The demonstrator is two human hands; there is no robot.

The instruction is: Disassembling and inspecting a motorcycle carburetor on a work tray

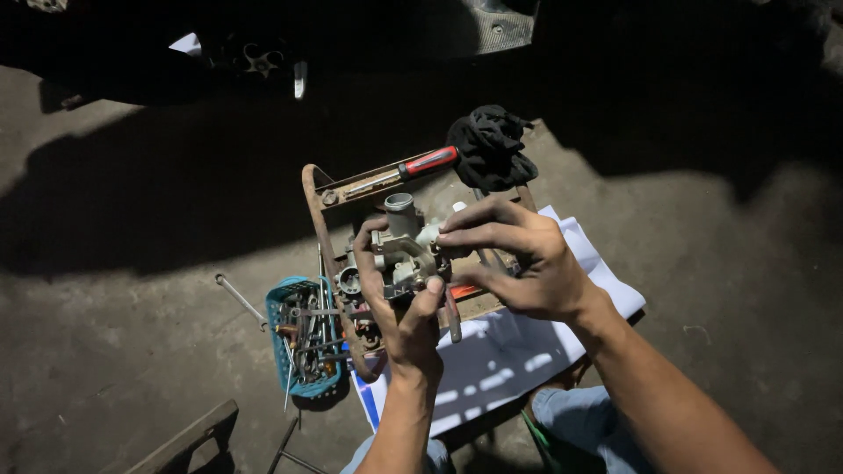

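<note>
The left hand (397, 307) gripped one grey metal carburettor (402, 250) from below, fingers curled up its left side and thumb pressed against its right. The right hand (518, 259) pinched the carburettor's upper right side with its fingertips (446, 237). The carburettor was held just above one rusty metal tray (314, 197). On the tray's far rim lay one red-handled screwdriver (413, 169), with one black rag (492, 145) beside its handle. One blue plastic basket (279, 320) of mixed hand tools stood on the floor, touching the tray's left side. One white sheet (527, 347) lay under the tray. One loose metal rod (239, 298) lay left of the basket.
</note>
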